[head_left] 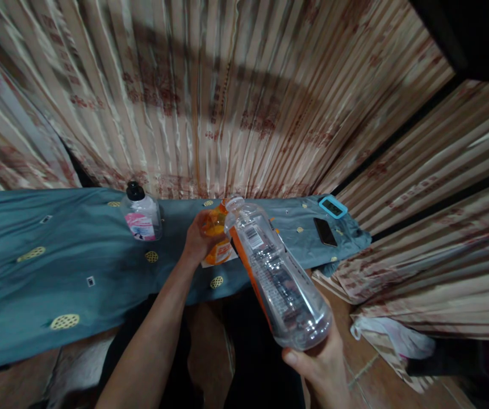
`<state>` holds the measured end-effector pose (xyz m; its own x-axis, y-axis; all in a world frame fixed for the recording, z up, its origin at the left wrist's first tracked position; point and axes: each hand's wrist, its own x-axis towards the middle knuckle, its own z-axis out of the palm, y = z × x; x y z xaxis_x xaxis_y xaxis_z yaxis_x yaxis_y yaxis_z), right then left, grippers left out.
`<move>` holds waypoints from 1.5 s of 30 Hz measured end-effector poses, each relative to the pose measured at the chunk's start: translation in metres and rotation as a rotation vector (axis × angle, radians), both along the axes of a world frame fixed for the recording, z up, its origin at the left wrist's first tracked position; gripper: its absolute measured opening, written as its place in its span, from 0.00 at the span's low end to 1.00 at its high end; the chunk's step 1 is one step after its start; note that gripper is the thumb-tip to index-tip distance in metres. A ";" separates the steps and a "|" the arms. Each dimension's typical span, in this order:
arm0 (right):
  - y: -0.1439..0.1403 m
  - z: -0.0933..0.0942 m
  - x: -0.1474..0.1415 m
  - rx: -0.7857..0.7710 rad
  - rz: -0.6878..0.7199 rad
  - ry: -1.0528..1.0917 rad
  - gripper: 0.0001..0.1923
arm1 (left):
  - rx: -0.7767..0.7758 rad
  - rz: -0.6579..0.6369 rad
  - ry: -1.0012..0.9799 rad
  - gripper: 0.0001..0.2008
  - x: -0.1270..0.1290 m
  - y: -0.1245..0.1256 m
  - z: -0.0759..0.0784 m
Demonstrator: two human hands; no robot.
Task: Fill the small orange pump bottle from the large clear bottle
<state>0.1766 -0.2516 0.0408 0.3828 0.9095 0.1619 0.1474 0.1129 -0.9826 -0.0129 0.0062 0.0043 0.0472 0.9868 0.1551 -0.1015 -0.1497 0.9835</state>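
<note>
My left hand point(200, 234) is closed around an orange see-through bottle point(220, 253) that stands on the blue-green cloth point(176, 272). In my right hand point(323, 360) is a large clear plastic bottle point(279, 278) with an orange label and a barcode, gripped near its base. It is tilted, its neck pointing up and left, and its mouth is close to the top of the orange bottle. Whether the two mouths touch I cannot tell. Something white lies under or beside the orange bottle's foot.
A clear bottle point(141, 218) with a black cap and pink label stands to the left. On the right lie a dark phone point(325, 232) and a light-blue digital timer point(333, 207). Pleated patterned curtains point(235, 113) hang behind. A white bag point(393, 341) is at the lower right.
</note>
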 end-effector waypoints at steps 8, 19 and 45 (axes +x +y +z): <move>0.000 -0.001 0.000 -0.026 -0.009 0.022 0.52 | -0.015 -0.009 -0.013 0.29 0.001 0.001 -0.001; 0.003 -0.011 -0.005 -0.026 0.021 0.106 0.55 | 0.022 -0.001 0.021 0.27 0.000 0.001 0.000; 0.004 -0.022 -0.009 -0.016 -0.070 0.066 0.54 | 0.020 0.009 -0.008 0.29 0.002 0.003 -0.001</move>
